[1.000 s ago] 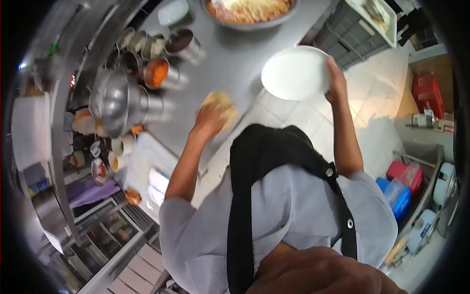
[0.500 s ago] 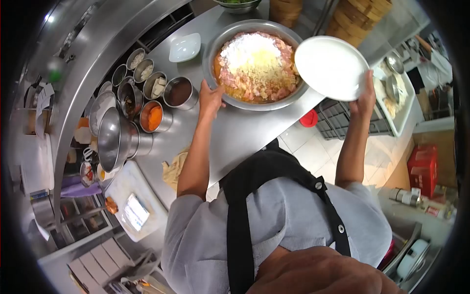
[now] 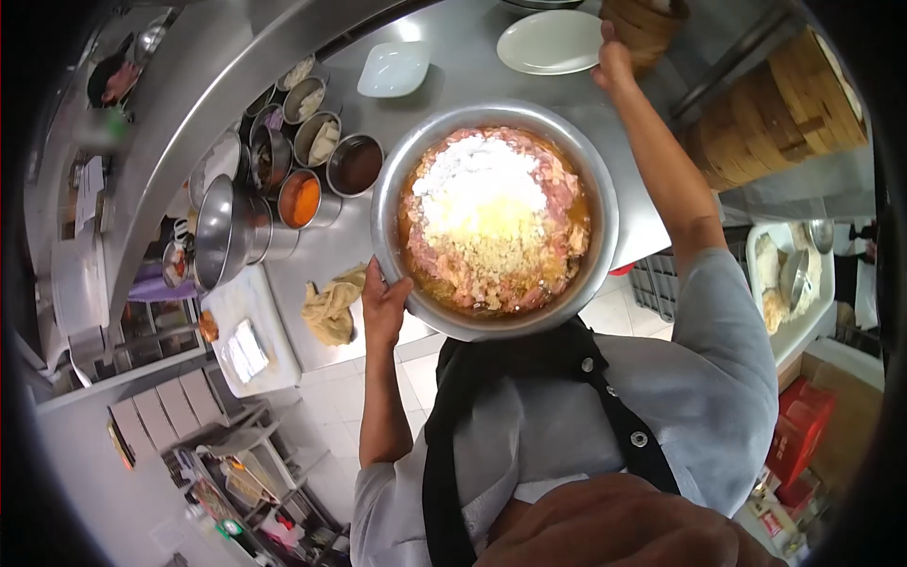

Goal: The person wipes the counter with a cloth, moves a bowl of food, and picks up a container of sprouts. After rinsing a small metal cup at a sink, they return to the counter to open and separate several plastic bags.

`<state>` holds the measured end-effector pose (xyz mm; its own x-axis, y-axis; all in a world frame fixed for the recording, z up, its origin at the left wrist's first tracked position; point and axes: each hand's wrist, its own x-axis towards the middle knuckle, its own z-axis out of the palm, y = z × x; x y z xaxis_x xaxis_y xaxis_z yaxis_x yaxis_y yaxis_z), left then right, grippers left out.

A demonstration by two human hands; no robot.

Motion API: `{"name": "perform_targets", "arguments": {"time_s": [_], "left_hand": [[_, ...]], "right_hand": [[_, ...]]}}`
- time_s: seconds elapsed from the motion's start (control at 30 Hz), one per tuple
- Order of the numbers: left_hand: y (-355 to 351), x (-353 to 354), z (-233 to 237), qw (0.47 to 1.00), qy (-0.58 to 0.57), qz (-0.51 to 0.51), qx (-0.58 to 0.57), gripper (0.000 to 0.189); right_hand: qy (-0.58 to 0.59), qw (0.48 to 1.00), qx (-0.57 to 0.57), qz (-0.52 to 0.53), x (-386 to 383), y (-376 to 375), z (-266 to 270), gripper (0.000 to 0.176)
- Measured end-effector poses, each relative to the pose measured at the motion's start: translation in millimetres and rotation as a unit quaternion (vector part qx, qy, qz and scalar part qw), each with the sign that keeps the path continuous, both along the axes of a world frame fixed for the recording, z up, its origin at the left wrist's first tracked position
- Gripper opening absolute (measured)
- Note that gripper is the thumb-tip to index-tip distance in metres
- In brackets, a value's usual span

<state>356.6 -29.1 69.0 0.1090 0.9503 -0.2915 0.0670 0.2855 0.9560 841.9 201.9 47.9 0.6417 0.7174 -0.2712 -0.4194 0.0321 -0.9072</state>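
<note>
A wide steel bowl (image 3: pixel 605 222) sits close to my body at the counter's front edge. Raw meat pieces (image 3: pixel 559 194) fill it, topped with white powder (image 3: pixel 482 175) and a pale yellow, minced-looking seasoning (image 3: pixel 487 255). My left hand (image 3: pixel 383 300) grips the bowl's lower left rim, thumb and fingers closed on it. Far off to the upper right, my right hand (image 3: pixel 614 59) has its fingers on the right edge of a white oval plate (image 3: pixel 548 42), which is at the back of the counter beside a bamboo steamer (image 3: pixel 642 33).
Several steel containers, one holding something orange (image 3: pixel 304 200), line the left side near a white square dish (image 3: pixel 394 70). A tan cloth (image 3: pixel 333 307) and a white cutting board (image 3: pixel 248 331) lie lower left. Stacked bamboo steamers (image 3: pixel 779 118) stand right. A person (image 3: pixel 115 80) appears far left.
The white plate has moved from beside the bowl to the back of the counter with my right hand. The bowl is nearer my body, my left hand still on its rim.
</note>
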Motion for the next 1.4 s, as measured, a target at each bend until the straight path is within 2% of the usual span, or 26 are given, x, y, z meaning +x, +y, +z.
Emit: {"name": "perform_targets", "arguments": {"time_s": [0.13,0.23,0.33,0.4,0.43,0.53,0.6,0.67,0.73,0.77,0.8,0.83,0.87,0.9,0.93,1.0,1.1,1.13,1.17,1.2,1.23,1.27,1.3,1.33,1.37,1.4], "left_hand": [[-4,-3,3,1.0,0.024,-0.001,0.002,0.062],[-3,0,5,0.999,0.035,0.0,0.008,0.062],[-5,5,7,0.998,0.059,0.006,0.031,0.064],[-10,6,2,0.994,0.083,0.02,0.062,0.063],[-10,7,0,0.995,0.073,0.013,0.061,0.063],[-16,19,-17,0.997,0.027,-0.012,0.068,0.065],[-31,40,-13,0.999,-0.028,-0.024,-0.001,0.066],[-46,48,7,0.991,0.014,-0.117,-0.068,0.07],[-49,33,6,0.957,0.013,-0.291,-0.016,0.067],[-50,21,-8,0.947,0.066,-0.302,0.084,0.059],[-45,-1,-11,0.952,0.056,-0.287,0.086,0.05],[-36,-31,-23,0.952,0.053,-0.227,0.198,0.043],[-18,-69,-20,0.866,0.239,-0.197,0.393,0.043],[-9,-108,-15,0.873,0.273,-0.2,0.351,0.042],[3,-151,-29,0.764,0.413,-0.165,0.467,0.04],[-8,-203,-61,0.704,0.543,-0.133,0.438,0.032],[-3,-193,-99,0.787,0.452,0.032,0.418,0.025],[5,-170,-105,0.853,0.326,0.092,0.398,0.021],[19,-142,-98,0.811,0.326,0.095,0.476,0.018],[38,-109,-94,0.919,0.136,0.032,0.368,0.016],[57,-76,-88,0.964,-0.168,0.029,0.205,0.013],[75,-42,-83,0.931,-0.35,0.088,0.052,0.011],[96,-15,-110,0.924,-0.363,0.118,0.003,0.011],[105,7,-127,0.988,-0.014,0.073,0.134,0.018],[114,31,-147,0.905,0.358,0.086,0.213,0.025],[103,50,-166,0.832,0.453,0.091,0.306,0.023]], "right_hand": [[0.07,0.993,0.085,-0.033,-20,30,-68,0.048],[0.116,0.985,0.125,-0.006,-25,31,-82,0.055],[-0.036,0.987,-0.134,0.075,-17,10,-61,0.063],[-0.102,0.962,-0.143,0.209,30,-1,-83,0.077],[-0.148,0.962,-0.111,0.201,2,-45,-33,0.081],[-0.155,0.949,-0.12,0.248,27,-131,-13,0.076],[-0.164,0.953,-0.159,0.201,33,-202,-13,0.064],[-0.159,0.955,-0.217,0.126,5,-272,-2,0.06],[-0.144,0.959,-0.224,0.101,9,-324,-18,0.059],[-0.147,0.957,-0.239,0.07,-4,-336,-18,0.059],[-0.151,0.954,-0.257,0.04,-16,-347,-15,0.059],[-0.179,0.948,-0.262,0.007,-25,-352,-13,0.059],[-0.206,0.941,-0.268,-0.026,-34,-357,-12,0.059],[-0.255,0.93,-0.259,-0.059,-43,-356,-14,0.06],[-0.302,0.916,-0.247,-0.09,-49,-352,-19,0.06],[-0.296,0.928,-0.213,-0.075,-31,-346,-28,0.061],[-0.354,0.906,-0.227,-0.047,-10,-330,-29,0.063],[-0.372,0.897,-0.236,-0.029,-2,-325,-28,0.059],[-0.39,0.888,-0.242,-0.012,8,-320,-30,0.056],[-0.405,0.879,-0.25,0.007,18,-320,-33,0.053],[-0.494,0.828,-0.26,0.054,41,-325,-44,0.047],[-0.575,0.769,-0.257,0.106,79,-328,-66,0.042],[-0.586,0.759,-0.263,0.105,119,-328,-96,0.037],[-0.5,0.834,-0.192,0.132,132,-325,-103,0.036],[-0.297,0.928,-0.222,0.032,67,-312,-58,0.037],[-0.367,0.908,-0.203,0.007,46,-311,-45,0.042]]}}
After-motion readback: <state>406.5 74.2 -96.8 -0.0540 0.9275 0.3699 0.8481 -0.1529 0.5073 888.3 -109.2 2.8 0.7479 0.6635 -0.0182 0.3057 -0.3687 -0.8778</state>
